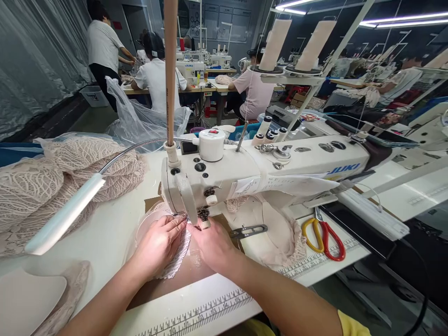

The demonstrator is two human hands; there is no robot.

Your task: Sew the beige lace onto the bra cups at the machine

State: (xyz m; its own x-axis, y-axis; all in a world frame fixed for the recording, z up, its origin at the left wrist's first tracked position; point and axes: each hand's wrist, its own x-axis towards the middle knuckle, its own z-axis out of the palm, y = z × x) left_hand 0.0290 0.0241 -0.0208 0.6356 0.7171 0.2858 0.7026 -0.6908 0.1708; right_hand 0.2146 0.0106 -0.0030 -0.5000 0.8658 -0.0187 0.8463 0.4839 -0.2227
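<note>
My left hand (pixel 159 242) lies flat with fingers stretched out on a piece of beige lace fabric (pixel 175 261), pressing it down just left of the needle of the white sewing machine (pixel 245 172). My right hand (pixel 212 242) rests on the same fabric right of the needle, fingers curled close to the presser foot (pixel 189 218). The fingertips of both hands nearly meet under the machine head.
A heap of lace pieces (pixel 52 182) lies at the left, with a flexible lamp (pixel 66 212) over it. Thread snips (pixel 248 230), red and yellow scissors (pixel 324 238) and a padded cup (pixel 280 233) lie to the right. Other people sit at machines behind.
</note>
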